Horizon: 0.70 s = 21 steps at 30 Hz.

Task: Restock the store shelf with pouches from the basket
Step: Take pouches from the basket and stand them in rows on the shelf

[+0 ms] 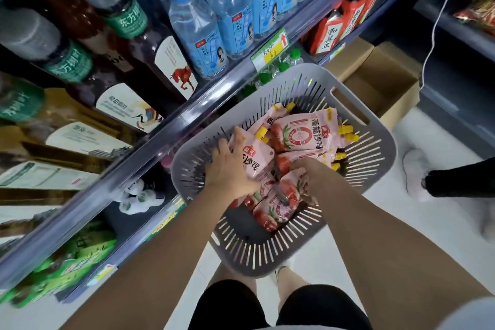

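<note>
So the grey slotted basket [375, 147] sits on the floor right up against the store shelf [187, 115], and the person has both arms down in it. The left hand [230, 169] is at the shelf-side edge of the basket, its fingers [235, 134] curled round a pink pouch [258, 162] with a yellow cap, gripping it by the side. That pouch is still inside the basket, lying on top of the pile. The right hand [308, 166] is dug in among the other pouches [305, 134] near the middle. Its fingers are buried under the packs, so honestly can't tell if they're spread or pinching anything. Water bottles [198, 27] with blue caps stand on the shelf above, and an open cardboard box [380, 80] sits just beyond the basket.
</note>
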{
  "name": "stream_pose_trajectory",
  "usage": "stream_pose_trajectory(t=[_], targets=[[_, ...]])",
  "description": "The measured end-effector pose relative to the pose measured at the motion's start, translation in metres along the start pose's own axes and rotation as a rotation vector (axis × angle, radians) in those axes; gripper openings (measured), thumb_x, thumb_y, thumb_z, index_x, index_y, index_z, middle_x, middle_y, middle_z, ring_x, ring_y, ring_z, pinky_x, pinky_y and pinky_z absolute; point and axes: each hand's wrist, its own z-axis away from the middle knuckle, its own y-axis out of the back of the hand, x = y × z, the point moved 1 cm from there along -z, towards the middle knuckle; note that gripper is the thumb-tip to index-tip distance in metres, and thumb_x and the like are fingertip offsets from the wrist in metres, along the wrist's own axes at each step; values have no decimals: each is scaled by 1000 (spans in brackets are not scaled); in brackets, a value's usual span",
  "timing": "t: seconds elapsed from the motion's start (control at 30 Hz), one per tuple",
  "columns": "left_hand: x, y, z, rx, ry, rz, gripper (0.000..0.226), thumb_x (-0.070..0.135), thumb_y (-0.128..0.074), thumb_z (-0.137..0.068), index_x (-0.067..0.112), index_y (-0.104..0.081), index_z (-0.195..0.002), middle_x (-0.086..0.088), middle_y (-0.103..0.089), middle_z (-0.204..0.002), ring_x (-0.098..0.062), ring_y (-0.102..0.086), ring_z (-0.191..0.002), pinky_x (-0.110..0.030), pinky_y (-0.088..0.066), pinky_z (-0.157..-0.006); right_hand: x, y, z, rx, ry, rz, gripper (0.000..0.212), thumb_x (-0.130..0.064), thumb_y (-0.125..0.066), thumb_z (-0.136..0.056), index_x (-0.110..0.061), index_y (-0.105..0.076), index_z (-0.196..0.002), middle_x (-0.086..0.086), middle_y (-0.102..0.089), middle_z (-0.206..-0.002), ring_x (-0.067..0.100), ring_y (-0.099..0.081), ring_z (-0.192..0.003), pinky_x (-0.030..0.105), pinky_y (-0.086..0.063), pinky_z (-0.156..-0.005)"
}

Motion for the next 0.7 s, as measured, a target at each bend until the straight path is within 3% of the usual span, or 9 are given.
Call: stream_pose_trajectory(t=[0.13,0.33,0.4,0.47,0.53,0.6,0.7], targets=[[0,-2,0,6,1,-2,140,57,-82,-51,29,15,-146,-12,-29,-135,-35,-37,-121,-48,-47,-90,6,-3,-2,-27,-4,-106,16,-13,-66,-63,-7,-59,-76,12,-54,-92,22,-54,-76,32,-47,-65],[-2,0,1,6,-3,26,137,58,-82,-50,30,12,-146,-11,-29,-134,-33,-36,-122,-47,-45,-89,13,-5,-1,-67,-38,-216,26,-24,-68,-71,-12,-58,-91,9,-63,-84,25,-60,-72,31,-41,-64],[-2,5,0,-11,-6,13,137,58,-82,-50,29,11,-147,-12,-28,-137,-35,-34,-125,-48,-45,-90,8,-6,0,-86,-7,-305,23,-22,-65,-77,-11,-59,-96,10,-64,-77,25,-61,-65,28,-45,-58],[-1,11,1,-6,-23,-22,138,60,-82,-48,29,10,-147,-13,-28,-138,-35,-34,-126,-48,-45,-90,5,-8,4,-104,0,-362,21,-23,-63,-79,-11,-58,-96,13,-64,-86,27,-61,-66,32,-52,-52],[-1,17,2,19,-43,-38,136,62,-80,-47,31,9,-145,-14,-29,-137,-36,-33,-126,-48,-45,-88,5,-11,6,-86,63,-328,28,-30,-64,-73,-11,-60,-93,14,-64,-101,28,-64,-74,38,-58,-60],[0,23,4,51,-53,-32,134,65,-78,-46,33,9,-143,-13,-31,-137,-35,-34,-125,-47,-45,-87,9,-13,9,6,69,-288,57,-38,-70,-58,-10,-61,-107,14,-64,-111,31,-67,-89,45,-55,-83],[5,32,11,121,-56,-10,134,65,-77,-47,35,11,-143,-10,-33,-132,-32,-36,-122,-44,-45,-83,9,-14,25,79,81,-257,72,-42,-68,-60,-10,-52,-123,15,-60,-110,31,-62,-96,44,-51,-87]])
